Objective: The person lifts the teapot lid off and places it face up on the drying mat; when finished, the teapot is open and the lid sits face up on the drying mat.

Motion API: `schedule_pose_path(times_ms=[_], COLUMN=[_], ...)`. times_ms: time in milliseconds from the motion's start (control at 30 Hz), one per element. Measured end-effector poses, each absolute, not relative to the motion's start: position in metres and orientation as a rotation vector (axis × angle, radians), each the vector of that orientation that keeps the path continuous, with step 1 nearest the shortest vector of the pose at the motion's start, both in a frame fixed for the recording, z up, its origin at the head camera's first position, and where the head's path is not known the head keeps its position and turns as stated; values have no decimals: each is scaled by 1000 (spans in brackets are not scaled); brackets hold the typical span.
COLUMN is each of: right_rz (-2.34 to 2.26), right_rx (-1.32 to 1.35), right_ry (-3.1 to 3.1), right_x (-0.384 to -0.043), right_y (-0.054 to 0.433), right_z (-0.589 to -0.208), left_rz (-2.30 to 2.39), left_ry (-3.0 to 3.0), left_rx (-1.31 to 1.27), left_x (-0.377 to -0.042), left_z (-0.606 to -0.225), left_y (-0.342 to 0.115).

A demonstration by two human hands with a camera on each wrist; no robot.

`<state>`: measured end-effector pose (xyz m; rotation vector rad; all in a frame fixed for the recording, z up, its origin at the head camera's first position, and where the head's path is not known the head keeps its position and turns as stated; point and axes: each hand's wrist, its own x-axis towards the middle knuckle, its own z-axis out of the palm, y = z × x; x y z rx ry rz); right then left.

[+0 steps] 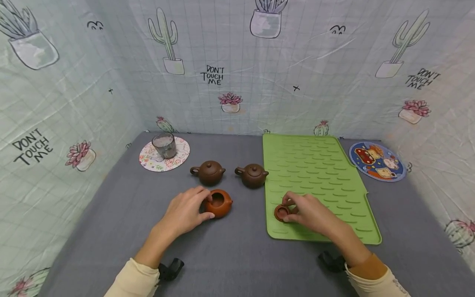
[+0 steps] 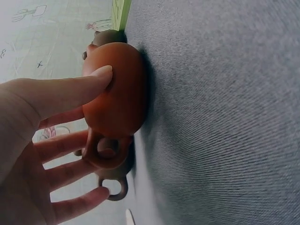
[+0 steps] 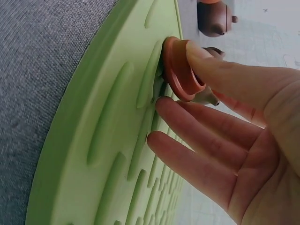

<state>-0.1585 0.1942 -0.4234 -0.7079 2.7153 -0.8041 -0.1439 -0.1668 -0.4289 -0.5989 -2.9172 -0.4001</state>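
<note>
An orange-brown clay teapot (image 1: 221, 209) stands lidless on the grey cloth, its round opening facing up. My left hand (image 1: 187, 209) holds it, the thumb (image 2: 101, 79) against its side and a finger at the rim of the opening. In the left wrist view the pot's loop handle (image 2: 108, 154) shows beside the other fingers. My right hand (image 1: 311, 212) pinches the matching small lid (image 1: 282, 213) between thumb and fingers, close over the near left corner of the green mat (image 1: 315, 185). The lid is upside down, its hollow inner side facing up; its knob is hidden.
Two dark brown lidded teapots, one (image 1: 210, 173) on the left and one (image 1: 253, 175) beside the mat, stand behind the orange one. A glass cup (image 1: 164, 145) sits on a floral round coaster (image 1: 179, 159) at the back left. A blue patterned coaster (image 1: 378, 161) lies at the back right.
</note>
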Motion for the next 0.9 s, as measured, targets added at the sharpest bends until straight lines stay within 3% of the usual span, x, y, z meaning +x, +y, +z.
schedule_pose_path(times_ms=[267,633,900], right_rz=[-682,-483,-396], right_rx=[-647,-807,-984], right_ry=[2787,2940,3013], right_x=[-162,-185,-205], right_y=[197,186,166], right_z=[-409,-384,-387], left_rz=[-422,-582,-776], left_ry=[-2943,-2899,-2849], left_rx=[-586,-652,-643], left_x=[-149,-166,-185], left_z=[-417,-401,-406], left_y=[-162,-129,-103])
